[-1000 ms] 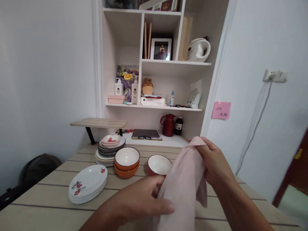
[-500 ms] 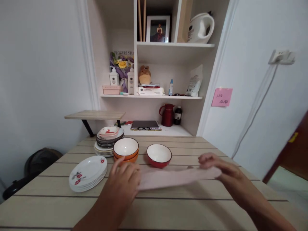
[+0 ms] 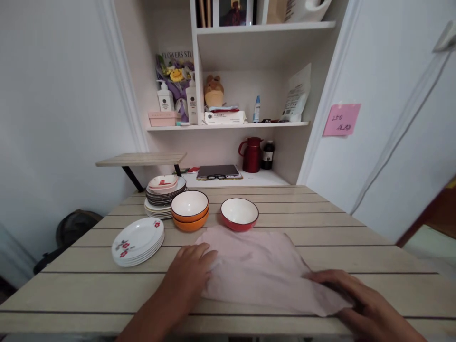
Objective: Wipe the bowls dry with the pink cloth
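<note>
A thin pale pink cloth lies spread and slightly wrinkled on the slatted wooden table. My left hand is closed on its left edge. The cloth's right corner is pinched in my right hand, lower and nearer the table's front edge. Just beyond the cloth stands a red bowl with a white inside and dark rim. Two stacked orange bowls stand left of it. A stack of white plates with red flowers sits to the left of my left hand.
Behind the orange bowls is a taller stack of dark-rimmed plates with small pink-white dishes on top. A raised wooden stand rises at the back left. On the lower shelf are a closed laptop and a red jug.
Both hands have come down with the cloth, which has gone from stretched in the air to spread on the table. My right hand moved nearer me. The view has tilted downward.
</note>
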{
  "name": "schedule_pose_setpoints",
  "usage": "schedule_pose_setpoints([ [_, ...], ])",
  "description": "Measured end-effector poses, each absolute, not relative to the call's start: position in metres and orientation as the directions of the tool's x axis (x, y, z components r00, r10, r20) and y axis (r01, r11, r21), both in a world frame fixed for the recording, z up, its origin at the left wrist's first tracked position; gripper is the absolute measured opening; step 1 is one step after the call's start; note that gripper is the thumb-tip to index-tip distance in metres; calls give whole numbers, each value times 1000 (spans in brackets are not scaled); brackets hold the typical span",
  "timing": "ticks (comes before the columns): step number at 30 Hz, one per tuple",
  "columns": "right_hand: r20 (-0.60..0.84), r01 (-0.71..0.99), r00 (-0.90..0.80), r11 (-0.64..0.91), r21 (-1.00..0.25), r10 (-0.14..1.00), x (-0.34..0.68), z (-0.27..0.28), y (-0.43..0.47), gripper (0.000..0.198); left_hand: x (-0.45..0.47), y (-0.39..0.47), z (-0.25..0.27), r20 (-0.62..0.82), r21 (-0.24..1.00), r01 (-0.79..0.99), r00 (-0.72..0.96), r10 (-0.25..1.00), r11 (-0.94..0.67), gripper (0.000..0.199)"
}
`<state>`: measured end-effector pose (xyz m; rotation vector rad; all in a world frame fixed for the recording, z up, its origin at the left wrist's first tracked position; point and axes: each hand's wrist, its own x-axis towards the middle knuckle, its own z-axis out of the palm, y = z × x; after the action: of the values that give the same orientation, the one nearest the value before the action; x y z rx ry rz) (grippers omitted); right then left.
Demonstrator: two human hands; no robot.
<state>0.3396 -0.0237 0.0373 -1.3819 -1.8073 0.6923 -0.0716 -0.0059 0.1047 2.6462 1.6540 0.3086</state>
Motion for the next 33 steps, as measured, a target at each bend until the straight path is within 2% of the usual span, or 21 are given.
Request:
schedule_pose_setpoints([
  [2,253,455,-60,252,-854,966,337,37,-28,21,-66,0,97,124,139,895,408,904,-423,47],
  [3,256,406,-16,241,-881,966,334,38,-31,19,-66,1,93,142,156,893,403,904,-422,46],
  [5,255,373,40,222,-901,966,329,40,-35,25,-69,2,86,226,183,882,393,891,-435,41],
  [8,295,425,52,246,-871,954,323,44,-37,31,-74,2,80,321,190,858,405,856,-477,30],
  [12,329,502,-16,292,-814,944,322,44,-34,26,-70,4,83,230,234,875,374,898,-424,27],
  [15,354,494,-55,334,-803,934,325,43,-32,29,-57,6,90,148,301,891,310,939,-341,31],
  [18,378,463,-79,370,-806,922,330,43,-30,31,-46,6,95,147,339,885,287,947,-320,24],
  [24,287,452,-138,318,-833,948,341,42,-26,26,-50,7,88,262,407,858,217,940,-312,20],
  [30,229,421,-64,234,-876,971,333,45,-31,34,-60,6,79,356,434,833,192,915,-343,15],
  [33,165,400,-8,155,-903,986,342,46,-35,35,-59,0,80,334,415,855,175,926,-311,19],
])
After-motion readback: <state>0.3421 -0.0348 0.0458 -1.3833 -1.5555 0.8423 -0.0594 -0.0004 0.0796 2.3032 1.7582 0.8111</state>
